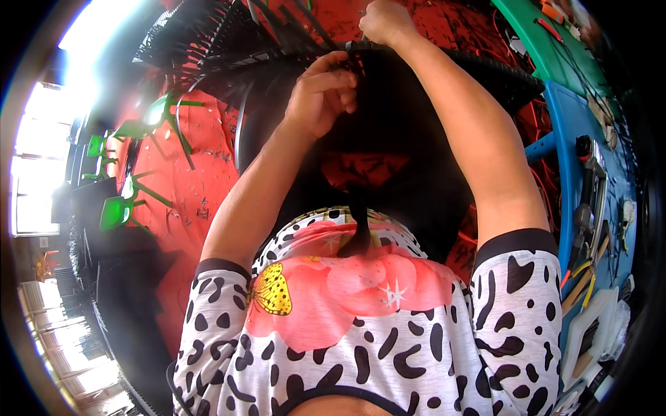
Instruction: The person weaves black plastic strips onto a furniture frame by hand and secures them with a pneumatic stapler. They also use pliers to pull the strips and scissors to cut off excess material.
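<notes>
Across my lap and beyond it lies a large black piece (496, 69) with a curved edge and a fringe of thin slats. My left hand (322, 93) is at the middle of that edge, fingers curled. Its fingertips pinch a short black strip (352, 59) standing at the edge. Farther off and to the right, my right hand (386, 22) is closed in a fist. A small thin tip pokes out of its left side, too small to name. Loose black strips (295, 24) spread out beyond my hands.
Black scraps litter the red floor (198, 191). Green chairs (118, 208) stand at the left near bright windows. On the right are a green tabletop (548, 52) and a blue tabletop (565, 132), with hand tools (590, 187), cables and a white tray (590, 333).
</notes>
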{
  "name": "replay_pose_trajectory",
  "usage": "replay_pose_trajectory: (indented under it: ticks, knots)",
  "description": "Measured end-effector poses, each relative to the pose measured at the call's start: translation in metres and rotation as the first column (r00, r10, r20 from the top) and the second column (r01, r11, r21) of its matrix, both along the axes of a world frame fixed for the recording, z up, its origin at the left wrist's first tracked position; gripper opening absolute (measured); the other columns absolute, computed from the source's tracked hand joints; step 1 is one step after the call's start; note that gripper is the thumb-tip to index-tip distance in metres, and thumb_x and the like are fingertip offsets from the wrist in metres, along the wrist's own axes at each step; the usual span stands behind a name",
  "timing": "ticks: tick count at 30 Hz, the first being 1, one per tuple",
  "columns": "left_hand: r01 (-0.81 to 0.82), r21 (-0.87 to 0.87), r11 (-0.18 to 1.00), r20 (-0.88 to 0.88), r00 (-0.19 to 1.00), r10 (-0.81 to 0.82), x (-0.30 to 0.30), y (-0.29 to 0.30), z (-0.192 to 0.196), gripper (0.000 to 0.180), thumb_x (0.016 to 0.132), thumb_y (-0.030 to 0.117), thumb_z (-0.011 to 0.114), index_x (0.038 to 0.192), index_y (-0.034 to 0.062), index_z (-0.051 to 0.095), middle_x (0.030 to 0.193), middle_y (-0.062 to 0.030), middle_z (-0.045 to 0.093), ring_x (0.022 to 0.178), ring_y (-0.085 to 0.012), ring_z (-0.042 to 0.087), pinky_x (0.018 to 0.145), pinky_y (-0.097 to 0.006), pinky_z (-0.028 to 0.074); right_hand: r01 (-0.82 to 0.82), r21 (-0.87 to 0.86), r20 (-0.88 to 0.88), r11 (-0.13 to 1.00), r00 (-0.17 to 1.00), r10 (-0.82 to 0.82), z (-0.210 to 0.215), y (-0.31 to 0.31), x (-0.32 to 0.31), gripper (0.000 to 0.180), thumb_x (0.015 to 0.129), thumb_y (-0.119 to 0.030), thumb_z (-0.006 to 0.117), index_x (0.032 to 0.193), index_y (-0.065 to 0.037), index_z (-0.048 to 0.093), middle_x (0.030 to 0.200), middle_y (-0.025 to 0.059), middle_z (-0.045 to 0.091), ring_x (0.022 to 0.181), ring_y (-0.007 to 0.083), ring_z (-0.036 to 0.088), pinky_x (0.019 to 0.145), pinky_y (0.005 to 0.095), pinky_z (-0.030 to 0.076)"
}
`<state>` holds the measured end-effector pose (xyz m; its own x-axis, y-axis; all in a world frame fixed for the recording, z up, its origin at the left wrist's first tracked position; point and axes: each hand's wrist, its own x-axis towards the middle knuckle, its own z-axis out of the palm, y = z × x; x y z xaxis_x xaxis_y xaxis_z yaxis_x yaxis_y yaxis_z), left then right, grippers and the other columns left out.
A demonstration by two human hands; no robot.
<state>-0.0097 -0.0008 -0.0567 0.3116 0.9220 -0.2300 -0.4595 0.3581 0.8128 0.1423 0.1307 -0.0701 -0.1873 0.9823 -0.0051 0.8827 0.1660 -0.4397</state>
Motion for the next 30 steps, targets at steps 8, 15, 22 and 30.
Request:
replay_pose_trajectory:
  ticks: [8, 15, 22, 30]
  knots:
    - [0.036, 0.044, 0.998, 0.049, 0.998, -0.038, -0.017, -0.004, 0.005, 0.043, 0.077, 0.002, 0.055, 0.119, -0.0011, 0.049, 0.075, -0.0073, 0.056, 0.056, -0.0153, 0.049, 0.053, -0.031, 0.042, -0.256, 0.179, 0.283, 0.950, 0.938, 0.199, 0.002, -0.001, -0.015, 0.017, 0.077, -0.013, 0.057, 0.080, 0.002, 0.066, 0.079, 0.0187, 0.067, 0.075, 0.0301, 0.066, 0.066, 0.0390, 0.053]
    - [0.022, 0.355, 0.935, -0.703, 0.665, 0.252, -0.029, -0.020, -0.002, 0.049, 0.073, -0.003, 0.057, 0.122, -0.0034, 0.050, 0.076, -0.0127, 0.063, 0.051, -0.0185, 0.057, 0.047, -0.028, 0.047, -0.114, 0.093, 0.018, 0.989, 0.993, 0.113, 0.025, -0.030, -0.034, 0.028, 0.080, -0.021, 0.053, 0.088, 0.001, 0.068, 0.097, 0.0234, 0.065, 0.094, 0.0370, 0.063, 0.081, 0.0443, 0.050]
    - [0.518, 0.796, 0.314, -0.564, 0.447, 0.694, -0.006, 0.000, -0.009, 0.043, 0.067, 0.004, 0.061, 0.110, 0.0036, 0.059, 0.094, -0.0153, 0.059, 0.087, -0.0304, 0.059, 0.078, -0.039, 0.051, -0.023, -0.154, -0.122, 0.988, 0.992, 0.004, -0.008, -0.009, 0.020, 0.024, 0.073, -0.025, 0.062, 0.080, -0.002, 0.066, 0.085, 0.0230, 0.065, 0.084, 0.0377, 0.064, 0.073, 0.0466, 0.050]
    - [0.678, 0.390, 0.623, -0.885, 0.089, 0.457, -0.039, 0.069, 0.003, 0.025, 0.081, 0.027, 0.062, 0.098, 0.0082, 0.066, 0.092, -0.0121, 0.066, 0.088, -0.0325, 0.062, 0.078, -0.042, 0.049, -0.051, 0.024, 0.021, 0.998, 0.999, 0.051, -0.008, -0.004, -0.015, 0.026, 0.075, -0.028, 0.061, 0.083, -0.004, 0.067, 0.091, 0.0225, 0.065, 0.090, 0.0389, 0.062, 0.077, 0.0450, 0.050]
